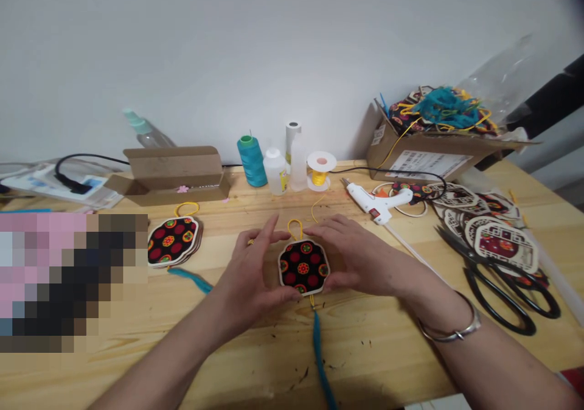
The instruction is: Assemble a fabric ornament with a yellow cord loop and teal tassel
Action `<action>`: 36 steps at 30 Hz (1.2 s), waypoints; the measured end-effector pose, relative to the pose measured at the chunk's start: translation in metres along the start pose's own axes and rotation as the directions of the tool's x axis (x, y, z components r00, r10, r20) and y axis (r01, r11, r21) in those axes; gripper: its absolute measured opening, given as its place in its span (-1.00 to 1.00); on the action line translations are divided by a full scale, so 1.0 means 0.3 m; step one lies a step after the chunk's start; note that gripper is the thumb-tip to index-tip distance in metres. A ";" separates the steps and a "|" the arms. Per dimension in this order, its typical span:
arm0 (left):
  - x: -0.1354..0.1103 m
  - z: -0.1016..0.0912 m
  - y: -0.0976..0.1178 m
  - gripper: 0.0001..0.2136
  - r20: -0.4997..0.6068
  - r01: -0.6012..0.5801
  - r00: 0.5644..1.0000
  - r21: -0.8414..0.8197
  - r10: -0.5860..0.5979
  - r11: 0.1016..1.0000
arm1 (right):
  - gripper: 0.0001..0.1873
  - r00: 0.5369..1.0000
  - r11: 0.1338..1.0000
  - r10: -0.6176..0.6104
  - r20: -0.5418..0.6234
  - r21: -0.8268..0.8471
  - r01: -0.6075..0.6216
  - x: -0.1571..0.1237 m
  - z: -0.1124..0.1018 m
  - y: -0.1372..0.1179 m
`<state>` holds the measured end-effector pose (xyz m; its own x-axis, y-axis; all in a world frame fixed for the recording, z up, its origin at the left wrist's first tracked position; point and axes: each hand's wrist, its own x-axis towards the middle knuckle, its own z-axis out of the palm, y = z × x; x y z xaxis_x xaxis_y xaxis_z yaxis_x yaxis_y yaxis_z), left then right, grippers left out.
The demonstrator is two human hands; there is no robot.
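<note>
A black ornament with red and green flower dots [303, 266] lies on the wooden table [255, 349], a yellow cord loop [294, 226] at its top and a teal tassel [321, 355] trailing from its bottom. My left hand [250, 276] grips its left edge between thumb and fingers. My right hand [353, 253] presses on its right edge, fingers curved over it. A metal bangle [449, 328] sits on my right wrist.
A stack of similar ornaments [173, 241] lies to the left, a white glue gun [376, 202] and black scissors [499, 288] to the right beside wooden pieces [499, 239]. Thread spools [252, 159], bottles [276, 171] and cardboard boxes [173, 173] line the wall.
</note>
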<state>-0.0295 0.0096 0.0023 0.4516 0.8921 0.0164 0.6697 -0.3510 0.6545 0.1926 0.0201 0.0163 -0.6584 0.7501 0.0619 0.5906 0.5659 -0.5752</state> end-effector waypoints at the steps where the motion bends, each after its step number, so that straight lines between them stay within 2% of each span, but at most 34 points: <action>1: -0.001 -0.001 0.001 -0.06 0.011 -0.004 1.000 -0.003 0.004 1.000 | -0.29 1.000 1.000 0.001 0.003 -0.002 -0.001 0.001 0.000 0.000; 13: -0.004 0.016 -0.002 -0.12 0.029 -0.022 0.999 0.016 0.022 1.000 | -0.32 1.000 1.000 -0.023 0.015 -0.008 0.023 0.008 0.011 -0.009; 27: -0.004 0.024 -0.010 -0.10 0.045 -0.014 0.999 0.012 0.013 1.000 | -0.26 0.999 1.000 -0.017 0.035 -0.009 0.017 0.010 0.020 -0.011; 36: -0.002 0.023 -0.008 -0.11 0.065 -0.005 0.998 0.013 0.004 1.000 | -0.33 0.999 0.999 0.018 0.050 -0.051 -0.016 0.013 0.026 -0.004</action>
<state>-0.0273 0.0078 -0.0044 0.4919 0.8701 -0.0303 0.6750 -0.3592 0.6445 0.1856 0.0195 0.0108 -0.6698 0.7424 0.0109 0.6240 0.5708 -0.5336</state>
